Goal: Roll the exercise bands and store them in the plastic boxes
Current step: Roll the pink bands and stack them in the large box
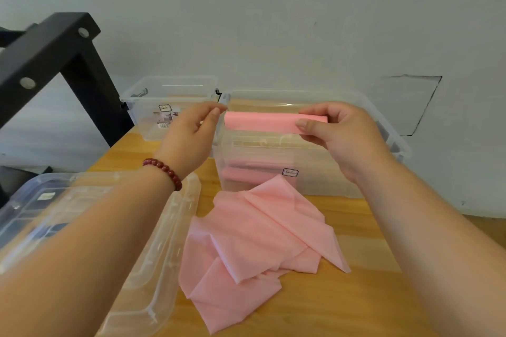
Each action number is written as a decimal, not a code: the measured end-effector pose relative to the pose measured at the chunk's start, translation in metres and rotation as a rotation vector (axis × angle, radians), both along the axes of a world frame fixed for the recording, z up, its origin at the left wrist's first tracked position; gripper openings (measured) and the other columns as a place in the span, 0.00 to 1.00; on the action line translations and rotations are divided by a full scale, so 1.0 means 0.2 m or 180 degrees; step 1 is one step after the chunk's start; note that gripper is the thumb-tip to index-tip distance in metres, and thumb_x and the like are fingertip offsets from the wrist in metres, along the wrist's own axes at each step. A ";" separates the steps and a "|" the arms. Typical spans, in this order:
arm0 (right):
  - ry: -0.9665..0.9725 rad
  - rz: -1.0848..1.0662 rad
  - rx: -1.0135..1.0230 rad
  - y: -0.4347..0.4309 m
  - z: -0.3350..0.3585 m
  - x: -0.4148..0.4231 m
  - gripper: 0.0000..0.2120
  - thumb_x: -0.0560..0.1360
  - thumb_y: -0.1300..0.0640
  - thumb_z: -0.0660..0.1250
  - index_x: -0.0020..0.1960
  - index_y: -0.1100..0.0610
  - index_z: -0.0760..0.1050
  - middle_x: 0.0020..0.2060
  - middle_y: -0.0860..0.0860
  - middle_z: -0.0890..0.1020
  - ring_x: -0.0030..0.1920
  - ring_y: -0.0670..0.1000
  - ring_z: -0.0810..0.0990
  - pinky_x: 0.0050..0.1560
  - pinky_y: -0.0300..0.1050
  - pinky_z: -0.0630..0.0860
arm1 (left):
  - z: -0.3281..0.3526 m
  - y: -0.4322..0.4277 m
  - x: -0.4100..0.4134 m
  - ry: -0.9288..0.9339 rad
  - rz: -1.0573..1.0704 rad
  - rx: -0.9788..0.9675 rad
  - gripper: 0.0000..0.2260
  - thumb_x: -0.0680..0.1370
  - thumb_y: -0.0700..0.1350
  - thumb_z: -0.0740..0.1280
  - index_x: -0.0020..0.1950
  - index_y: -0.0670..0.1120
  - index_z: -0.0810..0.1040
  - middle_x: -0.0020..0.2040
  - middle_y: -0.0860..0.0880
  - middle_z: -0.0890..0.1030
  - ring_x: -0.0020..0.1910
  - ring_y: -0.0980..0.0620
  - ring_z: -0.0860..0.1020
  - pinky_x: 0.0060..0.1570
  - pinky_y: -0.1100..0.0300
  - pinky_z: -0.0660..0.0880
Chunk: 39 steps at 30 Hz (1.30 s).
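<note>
Right hand: pinches right end of rolled pink band — held over the big box.
Left hand: fingers loose, beside the roll's left end, holding nothing.
Loose band: crumpled on table, unrolled.
Big box: pink rolls at bottom — lower this one flat beside them, release last.

Large box at table far edge, small box left of it; rolled band above large box, loose band before it; lids along left edge.
</note>
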State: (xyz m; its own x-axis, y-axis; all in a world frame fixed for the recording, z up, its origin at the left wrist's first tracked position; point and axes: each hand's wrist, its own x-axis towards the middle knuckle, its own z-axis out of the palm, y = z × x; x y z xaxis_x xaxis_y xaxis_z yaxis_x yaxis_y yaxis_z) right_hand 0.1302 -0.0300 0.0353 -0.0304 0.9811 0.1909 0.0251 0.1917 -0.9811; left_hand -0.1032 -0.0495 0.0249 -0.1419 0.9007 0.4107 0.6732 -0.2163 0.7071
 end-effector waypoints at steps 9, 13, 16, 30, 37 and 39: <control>0.0079 0.0138 -0.0447 0.21 0.07 -0.03 0.07 0.71 0.70 0.72 0.44 0.60 0.79 0.43 0.54 0.82 0.43 0.51 0.82 0.46 0.40 0.82 | 0.01 0.15 0.00 0.0096 -0.0101 -0.0300 0.15 0.84 0.48 0.54 0.66 0.49 0.74 0.47 0.58 0.72 0.40 0.63 0.71 0.35 0.69 0.67; 0.0041 0.0202 -0.0653 0.32 0.09 -0.07 0.07 0.72 0.70 0.71 0.44 0.60 0.78 0.44 0.55 0.81 0.42 0.51 0.82 0.45 0.41 0.82 | 0.03 0.21 0.00 0.0097 -0.0178 -0.0450 0.17 0.84 0.50 0.54 0.70 0.49 0.71 0.56 0.51 0.73 0.44 0.58 0.73 0.37 0.67 0.67; 0.0136 0.0249 -0.0829 0.39 0.10 -0.10 0.07 0.72 0.71 0.70 0.43 0.61 0.77 0.43 0.56 0.81 0.41 0.50 0.82 0.43 0.40 0.82 | 0.04 0.23 0.00 0.0100 -0.0229 -0.0523 0.19 0.84 0.51 0.53 0.74 0.50 0.66 0.68 0.49 0.71 0.62 0.49 0.72 0.53 0.61 0.69; -0.0226 0.0534 -0.1878 0.64 -0.04 -0.13 0.09 0.76 0.72 0.64 0.42 0.61 0.75 0.43 0.56 0.78 0.43 0.52 0.79 0.50 0.44 0.78 | 0.00 0.28 -0.05 -0.0137 -0.0442 -0.0943 0.21 0.83 0.49 0.57 0.76 0.54 0.62 0.76 0.54 0.64 0.74 0.51 0.64 0.64 0.60 0.63; -0.0573 0.0663 -0.2303 0.75 -0.12 -0.18 0.07 0.77 0.70 0.64 0.44 0.60 0.75 0.47 0.57 0.77 0.52 0.54 0.78 0.44 0.41 0.80 | -0.01 0.34 -0.08 -0.0261 -0.0506 -0.1003 0.18 0.83 0.46 0.58 0.73 0.57 0.67 0.73 0.57 0.67 0.71 0.59 0.64 0.63 0.64 0.59; -0.0626 0.0642 -0.2410 0.77 -0.13 -0.19 0.06 0.77 0.70 0.64 0.45 0.60 0.75 0.48 0.57 0.77 0.52 0.54 0.78 0.41 0.40 0.80 | -0.02 0.35 -0.09 -0.0291 -0.0620 -0.1054 0.19 0.83 0.45 0.58 0.74 0.55 0.66 0.74 0.59 0.64 0.73 0.60 0.60 0.66 0.65 0.57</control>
State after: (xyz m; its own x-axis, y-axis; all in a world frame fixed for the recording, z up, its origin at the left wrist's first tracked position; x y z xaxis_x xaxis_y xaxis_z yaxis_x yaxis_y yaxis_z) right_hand 0.0915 0.1230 0.0086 -0.1846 0.8142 -0.5505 0.2465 -0.5039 -0.8279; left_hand -0.1206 0.0214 0.0202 0.0221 0.9960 0.0870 0.5731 -0.0839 0.8152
